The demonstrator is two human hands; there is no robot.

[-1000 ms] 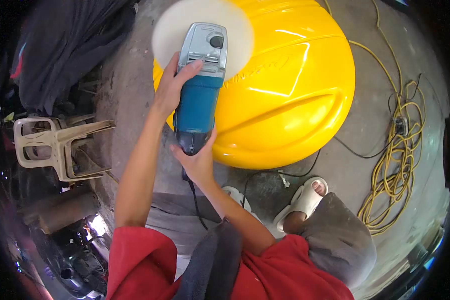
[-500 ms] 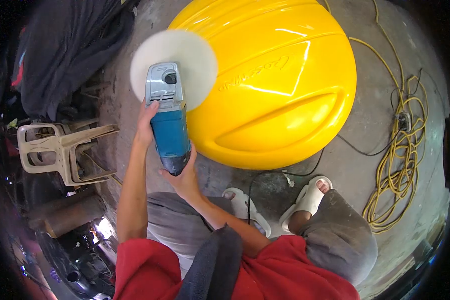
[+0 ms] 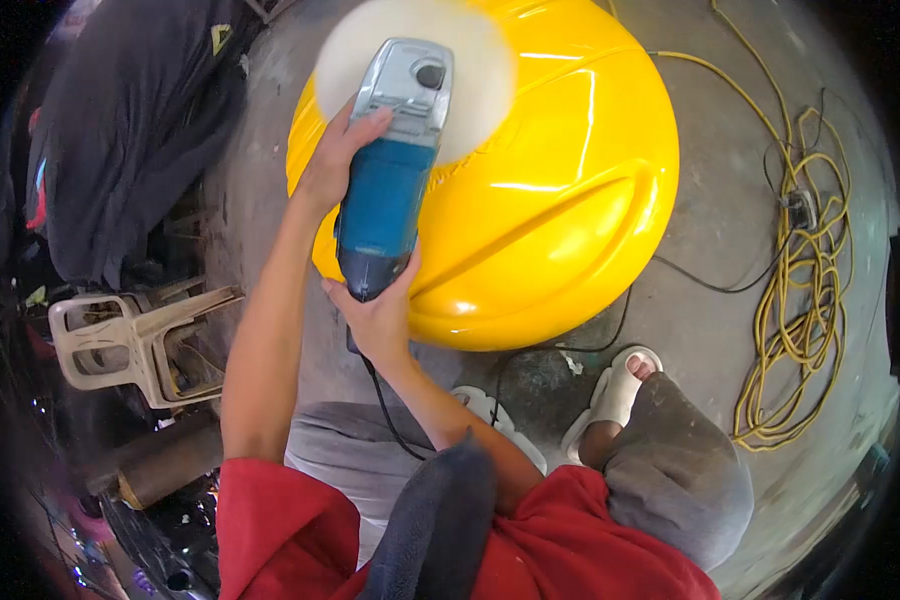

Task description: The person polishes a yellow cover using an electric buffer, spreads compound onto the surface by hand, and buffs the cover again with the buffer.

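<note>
A blue and silver power polisher (image 3: 382,190) is held in both hands over a big glossy yellow domed piece (image 3: 560,180). My left hand (image 3: 338,160) wraps round the silver neck near the tool's head. My right hand (image 3: 378,308) grips the dark rear end, from which a black cord runs down. The white round pad (image 3: 470,60), blurred as if spinning, overlaps the upper left of the yellow piece. Whether the pad touches the surface is hard to tell.
An extension cord (image 3: 770,370), yellow and coiled, lies on the floor at the right with a socket box (image 3: 800,208). A beige plastic chair (image 3: 135,345) lies at the left, below dark cloth (image 3: 120,130). Sandalled feet stand below the yellow piece.
Since half a second ago, both hands and the polisher have moved up and right, from the left edge of the yellow piece onto its upper part. The camera view has shifted slightly.
</note>
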